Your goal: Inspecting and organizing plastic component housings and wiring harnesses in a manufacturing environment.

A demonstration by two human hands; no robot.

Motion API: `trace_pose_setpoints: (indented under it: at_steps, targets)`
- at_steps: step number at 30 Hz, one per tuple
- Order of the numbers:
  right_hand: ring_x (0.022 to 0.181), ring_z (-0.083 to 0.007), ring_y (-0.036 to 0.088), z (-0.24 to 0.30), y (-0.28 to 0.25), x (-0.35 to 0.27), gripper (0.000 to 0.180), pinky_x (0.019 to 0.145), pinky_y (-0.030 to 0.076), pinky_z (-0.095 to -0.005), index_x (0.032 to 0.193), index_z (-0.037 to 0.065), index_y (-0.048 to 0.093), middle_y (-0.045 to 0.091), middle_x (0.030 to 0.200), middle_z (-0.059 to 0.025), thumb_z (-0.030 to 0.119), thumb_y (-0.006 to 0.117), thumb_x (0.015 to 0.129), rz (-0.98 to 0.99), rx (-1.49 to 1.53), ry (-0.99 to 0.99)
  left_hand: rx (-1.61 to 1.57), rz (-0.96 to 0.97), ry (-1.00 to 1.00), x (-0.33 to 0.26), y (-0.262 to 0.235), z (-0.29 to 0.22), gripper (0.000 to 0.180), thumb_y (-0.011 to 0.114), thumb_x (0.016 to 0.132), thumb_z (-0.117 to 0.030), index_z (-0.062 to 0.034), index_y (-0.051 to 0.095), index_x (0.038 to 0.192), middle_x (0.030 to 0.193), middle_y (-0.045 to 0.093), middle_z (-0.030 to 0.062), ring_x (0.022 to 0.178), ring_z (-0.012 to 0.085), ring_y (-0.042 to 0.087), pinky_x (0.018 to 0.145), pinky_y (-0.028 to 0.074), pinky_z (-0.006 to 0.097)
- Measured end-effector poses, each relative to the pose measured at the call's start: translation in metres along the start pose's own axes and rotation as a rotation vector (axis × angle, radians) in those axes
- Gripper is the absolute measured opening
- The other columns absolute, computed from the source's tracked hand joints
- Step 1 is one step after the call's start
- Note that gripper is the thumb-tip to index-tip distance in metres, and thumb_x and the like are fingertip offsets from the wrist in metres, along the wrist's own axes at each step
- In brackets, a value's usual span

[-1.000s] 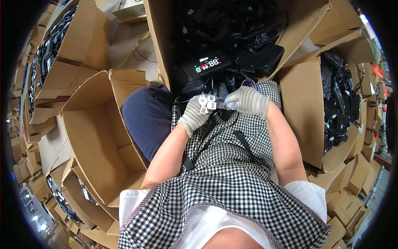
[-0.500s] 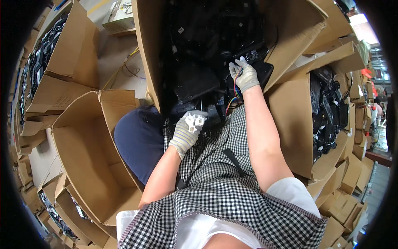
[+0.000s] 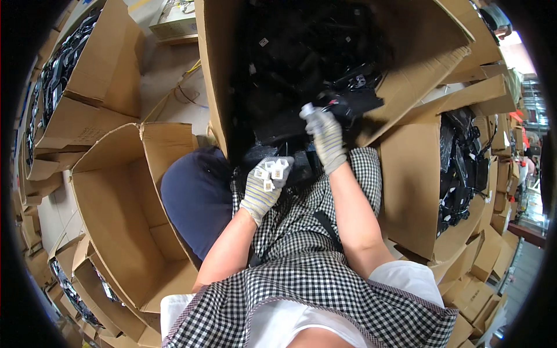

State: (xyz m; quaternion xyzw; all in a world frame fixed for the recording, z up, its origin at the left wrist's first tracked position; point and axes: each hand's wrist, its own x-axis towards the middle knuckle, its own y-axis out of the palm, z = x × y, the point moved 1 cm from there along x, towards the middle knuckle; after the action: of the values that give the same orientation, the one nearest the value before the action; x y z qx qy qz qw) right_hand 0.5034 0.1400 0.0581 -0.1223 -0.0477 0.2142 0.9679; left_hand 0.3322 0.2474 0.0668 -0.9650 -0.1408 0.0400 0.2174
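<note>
Floor: Grey flooring (image 3: 162,58) shows between cartons at left, a yellow cable (image 3: 190,71) trailing across it.
Left flank: Tall brown cartons (image 3: 119,58) stand close together, their flaps raised.
Upper left: A pale box (image 3: 177,22) sits on a wood-coloured board (image 3: 178,40).
Right flank: More cardboard boxes (image 3: 473,297) pile up toward the edge of view.
Light: White glare (image 3: 513,42) breaks in at upper right, above blurred metal framing (image 3: 534,104).
</note>
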Motion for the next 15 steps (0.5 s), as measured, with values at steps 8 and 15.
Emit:
trace_pose_setpoints:
  at_steps: [8, 15]
  targets:
    - [0.078, -0.0314, 0.059, 0.008, 0.01, -0.088, 0.01, 0.068, 0.048, -0.0369, 0.087, 0.013, 0.067, 0.062, 0.086, -0.0099, 0.019, 0.058, 0.087, 0.226, -0.602, -0.328, -0.362, -0.286, -0.018, 0.005, 0.003, 0.002, 0.022, 0.051, 0.093, -0.01, 0.0009, 0.062, 0.109, 0.092, 0.064, 0.0062, 0.084, 0.0108, 0.06, 0.073, 0.048, 0.023]
    - [0.054, -0.0014, 0.043, 0.087, -0.081, -0.01, 0.025, 0.05, 0.036, -0.016, 0.091, 0.005, 0.066, 0.062, 0.08, -0.0011, 0.03, 0.061, 0.088, -0.216, 0.337, 0.063, 0.223, -0.15, 0.045, 0.003, -0.009, -0.008, 0.022, 0.049, 0.093, -0.017, -0.0071, 0.064, 0.105, 0.084, 0.064, 0.0078, 0.076, 0.0214, 0.06, 0.065, 0.047, 0.031]
